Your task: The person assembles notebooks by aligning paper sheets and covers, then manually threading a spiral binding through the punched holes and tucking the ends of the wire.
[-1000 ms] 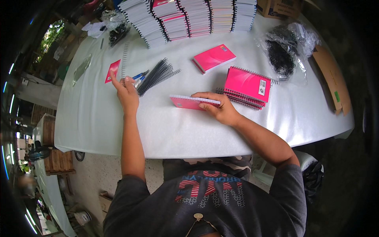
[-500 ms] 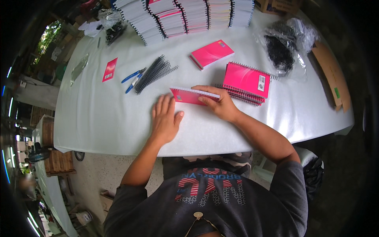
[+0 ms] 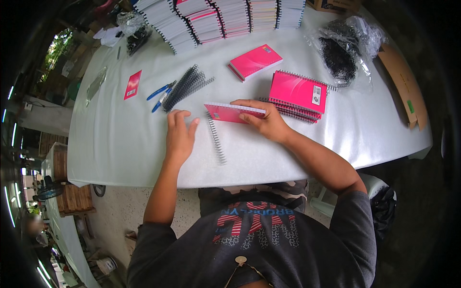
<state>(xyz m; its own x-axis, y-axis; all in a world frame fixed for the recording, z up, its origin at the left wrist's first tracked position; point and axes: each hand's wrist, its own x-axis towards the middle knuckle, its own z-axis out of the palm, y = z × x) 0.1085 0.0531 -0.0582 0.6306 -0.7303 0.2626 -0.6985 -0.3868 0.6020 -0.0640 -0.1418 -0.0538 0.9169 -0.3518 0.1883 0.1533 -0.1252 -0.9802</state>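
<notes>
My right hand (image 3: 269,123) grips a small pink notebook (image 3: 229,114) by its right end, holding it tilted on edge over the table. From the notebook's left corner a dark spiral binding coil (image 3: 217,141) runs down toward me, its upper end at the notebook's edge. To the left, my left hand (image 3: 180,137) is empty, thumb apart from the bent fingers. Just beyond its fingertips lies a bundle of loose black coils (image 3: 186,89), with blue-handled pliers (image 3: 161,96) beside it. Right of the held notebook sits a stack of coil-bound pink notebooks (image 3: 297,93).
A pink pad of covers and pages (image 3: 254,62) lies farther back. A pink card (image 3: 133,85) is at left. Tall stacks of bound books (image 3: 235,19) line the far edge. A plastic bag of black coils (image 3: 341,57) and a cardboard piece (image 3: 401,86) occupy the right.
My left hand has moved away from the notebook to the left and lifted its fingers. A coil now hangs at the notebook's left corner. The right hand keeps its grip.
</notes>
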